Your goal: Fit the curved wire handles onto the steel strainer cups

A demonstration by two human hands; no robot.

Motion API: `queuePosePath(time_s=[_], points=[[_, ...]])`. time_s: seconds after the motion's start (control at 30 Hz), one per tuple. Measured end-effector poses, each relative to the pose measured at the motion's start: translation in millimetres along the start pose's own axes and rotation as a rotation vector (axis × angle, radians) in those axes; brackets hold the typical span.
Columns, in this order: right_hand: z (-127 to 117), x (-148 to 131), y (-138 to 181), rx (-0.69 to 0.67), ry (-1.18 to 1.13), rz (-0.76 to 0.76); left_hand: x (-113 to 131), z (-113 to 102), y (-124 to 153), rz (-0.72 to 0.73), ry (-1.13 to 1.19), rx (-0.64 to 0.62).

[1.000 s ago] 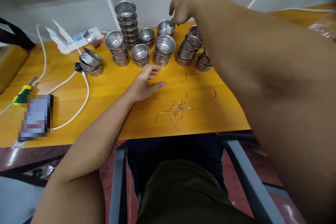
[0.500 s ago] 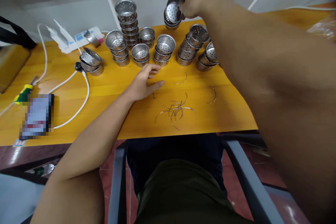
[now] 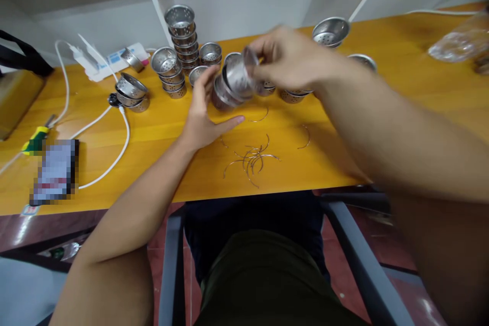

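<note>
My right hand [image 3: 282, 58] grips a tilted stack of perforated metal strainer cups [image 3: 237, 74] above the middle of the table, blurred by motion. My left hand [image 3: 200, 112] is open just left of that stack, its thumb stretched out below and its fingers behind. Whether its fingertips touch the lowest cup I cannot tell. Under the hands lie several thin curved wires [image 3: 252, 158], most in a loose pile, with single ones apart from it. Behind stand more strainer cups, including a tall stack [image 3: 183, 38] and a shorter stack [image 3: 168, 71]; my right hand and the held cups partly hide others.
Left on the wooden table [image 3: 153, 158] are a leaning cup stack [image 3: 130, 92], a power strip [image 3: 114, 61], white cables, a phone [image 3: 55, 172] and a yellow-green screwdriver [image 3: 36, 140]. A large strainer cup [image 3: 330, 31] and a clear plastic bag [image 3: 458, 38] are at right.
My right hand has brought the cup stack from the back of the table forward and down to my left hand. My left hand has spread wider. Cups at the right back have come into view.
</note>
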State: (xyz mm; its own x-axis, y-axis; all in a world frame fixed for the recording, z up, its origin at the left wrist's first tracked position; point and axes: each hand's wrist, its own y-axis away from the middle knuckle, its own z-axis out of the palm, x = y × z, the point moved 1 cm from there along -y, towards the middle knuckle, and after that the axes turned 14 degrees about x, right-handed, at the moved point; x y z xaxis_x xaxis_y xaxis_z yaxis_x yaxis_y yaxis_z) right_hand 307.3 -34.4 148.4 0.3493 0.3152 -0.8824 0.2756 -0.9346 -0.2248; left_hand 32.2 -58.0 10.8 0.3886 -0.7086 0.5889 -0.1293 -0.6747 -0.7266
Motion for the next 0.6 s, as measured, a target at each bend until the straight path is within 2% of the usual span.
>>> queuePosePath(time_s=[0.1, 0.17, 0.23, 0.33, 0.47, 0.6], points=[[30, 27, 21, 0.025, 0.016, -0.086, 8, 0, -1, 0.028, 0.008, -0.098], [42, 44, 27, 0.042, -0.001, -0.090, 8, 1, 0, 0.010, 0.014, -0.124], [48, 55, 29, 0.070, -0.004, -0.093, 4, 3, 1, -0.020, 0.006, -0.124], [51, 57, 28, 0.161, -0.003, -0.135, -3, 4, 2, -0.070, 0.002, -0.109], [39, 44, 27, 0.160, -0.030, -0.150, -12, -5, -2, -0.086, 0.017, -0.115], [2, 40, 32, 0.122, 0.049, -0.139, -27, -21, -11, -0.126, -0.017, -0.087]])
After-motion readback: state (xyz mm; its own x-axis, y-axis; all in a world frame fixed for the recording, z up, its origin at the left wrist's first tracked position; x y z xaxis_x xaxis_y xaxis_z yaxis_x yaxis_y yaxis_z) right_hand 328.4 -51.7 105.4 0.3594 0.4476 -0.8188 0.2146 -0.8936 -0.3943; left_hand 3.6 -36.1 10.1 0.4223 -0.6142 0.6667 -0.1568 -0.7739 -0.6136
